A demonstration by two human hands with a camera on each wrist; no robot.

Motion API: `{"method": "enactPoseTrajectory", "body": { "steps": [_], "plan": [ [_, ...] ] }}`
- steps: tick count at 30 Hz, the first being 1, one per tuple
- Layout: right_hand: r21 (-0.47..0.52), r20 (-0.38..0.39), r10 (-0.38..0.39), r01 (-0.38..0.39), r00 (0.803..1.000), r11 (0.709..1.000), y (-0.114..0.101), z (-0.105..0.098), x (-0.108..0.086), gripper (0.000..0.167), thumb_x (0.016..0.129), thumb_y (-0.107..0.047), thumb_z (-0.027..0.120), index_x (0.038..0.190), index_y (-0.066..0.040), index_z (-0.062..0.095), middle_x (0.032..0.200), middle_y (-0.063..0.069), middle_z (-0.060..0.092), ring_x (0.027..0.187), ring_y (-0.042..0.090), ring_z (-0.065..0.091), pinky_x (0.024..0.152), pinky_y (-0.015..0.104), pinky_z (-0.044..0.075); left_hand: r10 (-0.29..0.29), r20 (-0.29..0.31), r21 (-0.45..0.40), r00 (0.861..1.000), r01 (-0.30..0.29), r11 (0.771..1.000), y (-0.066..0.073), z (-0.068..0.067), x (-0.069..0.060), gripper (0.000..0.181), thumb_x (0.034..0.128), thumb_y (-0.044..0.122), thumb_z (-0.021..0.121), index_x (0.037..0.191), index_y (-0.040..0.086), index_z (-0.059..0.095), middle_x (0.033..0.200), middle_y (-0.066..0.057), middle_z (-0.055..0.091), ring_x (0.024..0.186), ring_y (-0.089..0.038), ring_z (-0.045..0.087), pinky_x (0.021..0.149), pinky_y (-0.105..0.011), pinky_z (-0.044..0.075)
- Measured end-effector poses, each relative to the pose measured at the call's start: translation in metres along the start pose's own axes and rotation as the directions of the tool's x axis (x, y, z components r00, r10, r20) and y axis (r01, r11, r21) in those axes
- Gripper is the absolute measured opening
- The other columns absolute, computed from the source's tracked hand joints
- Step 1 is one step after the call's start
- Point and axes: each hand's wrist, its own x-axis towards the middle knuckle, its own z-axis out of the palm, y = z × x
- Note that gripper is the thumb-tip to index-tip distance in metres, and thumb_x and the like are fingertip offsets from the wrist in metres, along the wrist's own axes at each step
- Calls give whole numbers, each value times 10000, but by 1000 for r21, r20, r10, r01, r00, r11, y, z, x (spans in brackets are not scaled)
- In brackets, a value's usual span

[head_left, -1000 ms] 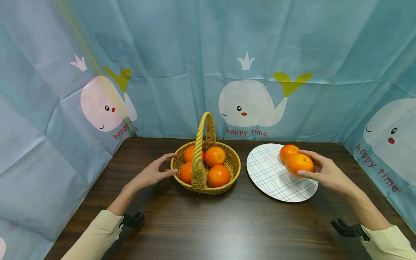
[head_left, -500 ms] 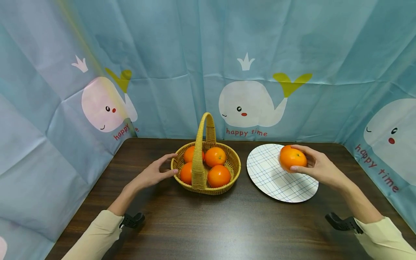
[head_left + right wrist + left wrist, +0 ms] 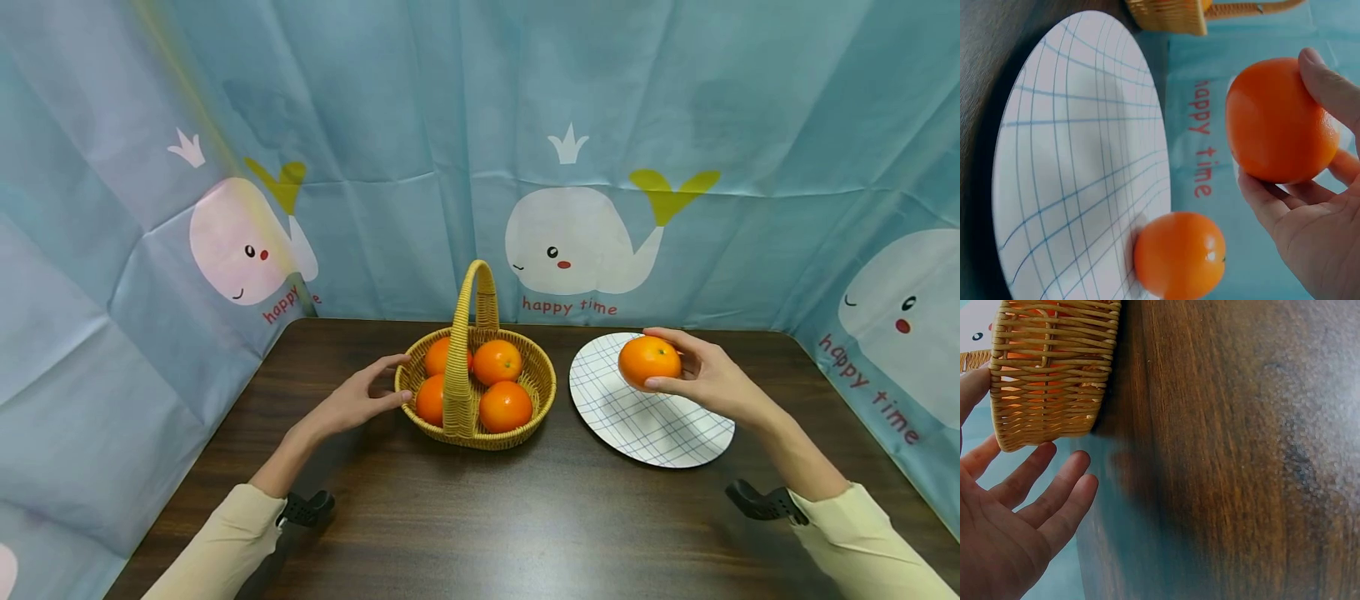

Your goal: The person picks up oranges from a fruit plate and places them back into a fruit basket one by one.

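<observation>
Basket: near back edge of table, left of plate
Four oranges: in basket
Plate: toward back right corner
Fifth orange: on plate
Held orange: above plate
Curtain: behind table

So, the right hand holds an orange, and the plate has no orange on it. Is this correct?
Not fully: a second orange lies on the plate, as the right wrist view shows. The held orange is indeed in the right hand.
</observation>
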Motion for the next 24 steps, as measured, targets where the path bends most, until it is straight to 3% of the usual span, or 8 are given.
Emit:
{"method": "enactPoseTrajectory", "body": {
  "steps": [17, 24],
  "plan": [
    [110, 39, -21, 16, 999, 994, -8, 20, 20, 670, 917, -70, 775, 1508, -71, 460, 1381, 155, 512, 1103, 324, 594, 896, 281, 531, -7, 9, 0, 1000, 7, 1000, -1, -1, 0, 645, 999, 302, 685, 1536, 78, 409, 1523, -199, 423, 1375, -436, 392, 995, -589, 452],
    [168, 47, -41, 32, 998, 985, -10, 27, 27, 680, 888, -47, 800, 1490, -70, 484, 1375, 159, 536, 1101, 335, 604, 903, 305, 537, -7, 4, 8, 1000, 7, 1000, -1, -1, 1, 644, 999, 310, 683, 1536, 82, 410, 1526, -193, 423, 1375, -466, 376, 1003, -631, 423]
  ]
}}
